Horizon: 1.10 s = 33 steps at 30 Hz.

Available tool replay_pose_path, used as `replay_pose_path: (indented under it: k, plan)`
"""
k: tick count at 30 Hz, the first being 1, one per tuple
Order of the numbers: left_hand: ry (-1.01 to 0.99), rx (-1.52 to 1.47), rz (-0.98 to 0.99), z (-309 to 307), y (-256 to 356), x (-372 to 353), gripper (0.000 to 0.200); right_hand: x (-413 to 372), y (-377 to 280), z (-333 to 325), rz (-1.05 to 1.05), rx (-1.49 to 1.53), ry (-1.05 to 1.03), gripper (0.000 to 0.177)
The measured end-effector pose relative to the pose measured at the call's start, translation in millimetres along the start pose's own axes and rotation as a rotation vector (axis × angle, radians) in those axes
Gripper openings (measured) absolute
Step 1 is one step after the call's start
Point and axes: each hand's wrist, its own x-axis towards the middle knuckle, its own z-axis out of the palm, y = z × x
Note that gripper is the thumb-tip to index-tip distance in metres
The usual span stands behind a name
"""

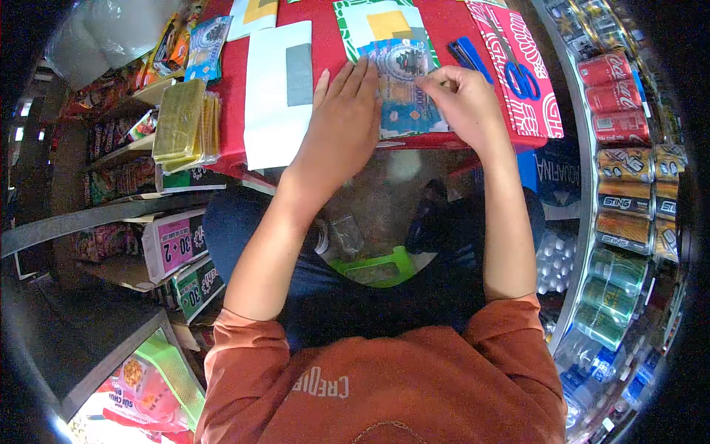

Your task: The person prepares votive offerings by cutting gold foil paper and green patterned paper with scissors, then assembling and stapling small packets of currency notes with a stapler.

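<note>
A bundle of blue printed notes (403,63), banknote-like and slightly fanned at the top, lies near the front edge of the red-covered table (322,48). Stretched flat, the fingers of my left hand (344,118) rest along the bundle's left side. My right hand (467,103) is closed, thumb and forefinger pinching at the bundle's right side. Behind the notes is a green-and-white patterned sheet (349,26) with a gold rectangle. Left of my left hand lies white paper (266,111) with a grey rectangle (299,78).
Right of the notes are a blue stapler (470,59) and blue-handled scissors (522,81) on a pink patterned sheet (543,111). Yellow wrapped packs (177,122) stack at the left. Shelves of drink cans (621,177) flank the right; boxes (168,248) fill the left.
</note>
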Motion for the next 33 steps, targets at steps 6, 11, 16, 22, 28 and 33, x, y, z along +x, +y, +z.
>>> replay_pose_path:
  k: [6, 11, 16, 22, 28, 33]
  plan:
    - [0.020, 0.029, 0.022, 0, 0, -1, 0.046, -1, -1, 2, -0.012, -0.030, 0.017, 0.033]
    - [0.001, 0.027, 0.015, -2, 1, 0, 0.045, -6, -13, -1, -0.015, -0.100, 0.055, 0.031]
    - [0.013, 0.039, 0.025, 0, 0, -1, 0.045, -9, -22, -5, 0.016, -0.122, 0.047, 0.030]
    - [0.031, 0.037, 0.027, 0, 0, -1, 0.047, -9, -14, 2, -0.049, -0.118, 0.109, 0.023]
    - [0.019, 0.051, 0.023, 1, 0, 0, 0.048, -7, -14, 0, -0.040, -0.148, 0.088, 0.026]
    - [0.063, 0.033, 0.037, 3, 0, -1, 0.046, -7, -7, 5, -0.097, -0.131, 0.133, 0.023]
